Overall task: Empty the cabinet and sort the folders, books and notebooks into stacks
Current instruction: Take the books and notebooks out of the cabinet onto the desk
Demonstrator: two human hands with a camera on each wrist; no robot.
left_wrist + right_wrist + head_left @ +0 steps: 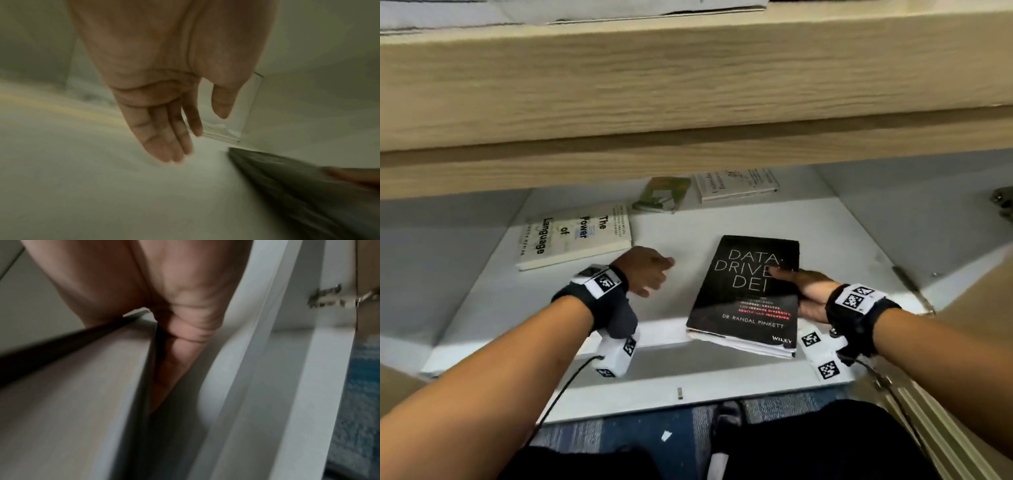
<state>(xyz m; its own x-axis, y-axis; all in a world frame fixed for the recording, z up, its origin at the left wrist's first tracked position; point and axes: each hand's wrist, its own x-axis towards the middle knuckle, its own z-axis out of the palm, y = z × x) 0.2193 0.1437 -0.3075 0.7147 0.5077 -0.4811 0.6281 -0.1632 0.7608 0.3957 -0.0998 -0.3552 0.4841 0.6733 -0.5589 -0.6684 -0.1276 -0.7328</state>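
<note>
A black book titled "Data Driven DEI" [748, 294] is lifted at the front of the cabinet's grey shelf [674, 236]. My right hand [799, 291] grips its right edge, thumb on the cover, fingers [174, 363] under its pale page edge [72, 394]. My left hand [645, 274] hovers over the shelf left of the book, fingers [164, 139] straight and holding nothing. A cream book "The Power of Language" [575, 236] lies flat at the left. A green booklet [662, 193] and a white book [736, 183] lie at the back.
A wooden cabinet front [688, 102] overhangs the shelf. Grey side walls close the shelf in left and right, with a metal hinge [1003, 202] on the right wall. Blue carpet [619, 442] and my dark-clothed legs lie below the shelf's front edge.
</note>
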